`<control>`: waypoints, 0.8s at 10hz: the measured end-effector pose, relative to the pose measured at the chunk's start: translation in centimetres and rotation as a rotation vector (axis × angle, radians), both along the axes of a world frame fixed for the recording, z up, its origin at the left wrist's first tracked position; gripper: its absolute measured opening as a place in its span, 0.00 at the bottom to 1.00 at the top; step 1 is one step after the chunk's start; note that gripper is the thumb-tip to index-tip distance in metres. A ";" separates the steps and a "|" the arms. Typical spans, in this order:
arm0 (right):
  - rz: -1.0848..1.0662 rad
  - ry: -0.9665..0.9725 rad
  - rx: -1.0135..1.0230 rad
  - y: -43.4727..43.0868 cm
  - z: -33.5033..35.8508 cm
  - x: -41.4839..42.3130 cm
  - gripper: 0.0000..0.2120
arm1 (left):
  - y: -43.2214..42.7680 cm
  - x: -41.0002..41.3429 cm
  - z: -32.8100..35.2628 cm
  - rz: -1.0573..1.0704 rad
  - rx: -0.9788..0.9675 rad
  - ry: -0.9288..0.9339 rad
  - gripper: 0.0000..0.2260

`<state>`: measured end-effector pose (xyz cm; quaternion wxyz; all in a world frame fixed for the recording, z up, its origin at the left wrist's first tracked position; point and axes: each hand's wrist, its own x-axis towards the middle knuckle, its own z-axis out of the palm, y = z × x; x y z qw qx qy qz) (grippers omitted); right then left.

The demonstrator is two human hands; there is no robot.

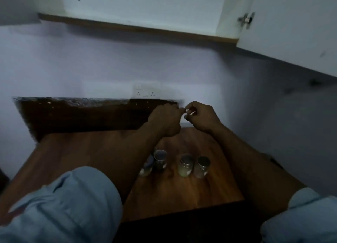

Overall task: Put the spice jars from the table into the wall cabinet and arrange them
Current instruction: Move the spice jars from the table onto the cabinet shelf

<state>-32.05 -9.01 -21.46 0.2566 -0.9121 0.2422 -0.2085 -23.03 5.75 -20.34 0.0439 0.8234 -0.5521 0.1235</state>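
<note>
On the counter the four spice jars sat ungrabbed below the left hand and right hand, both curled on nothing I could see, so I'd guess next was reaching down for one, then up to the open wall cabinet.

Four upright spice jars on table

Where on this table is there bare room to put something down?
The table is bare between the spice jars and its near edge, and left of the left forearm, before the dark board. The four jars crowd together mid-table.
</note>
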 end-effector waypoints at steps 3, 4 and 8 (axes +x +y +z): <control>-0.315 0.315 0.242 -10.6 -14.7 -1.6 0.21 | -11.7 -1.3 -14.4 -0.015 0.281 0.258 0.31; -0.285 0.680 0.155 -12.2 -18.9 -2.1 0.15 | -14.3 0.1 -20.0 0.002 0.332 0.359 0.30; -0.023 0.704 0.221 -16.5 -29.5 -2.4 0.47 | -20.7 0.0 -26.3 -0.030 0.396 0.449 0.33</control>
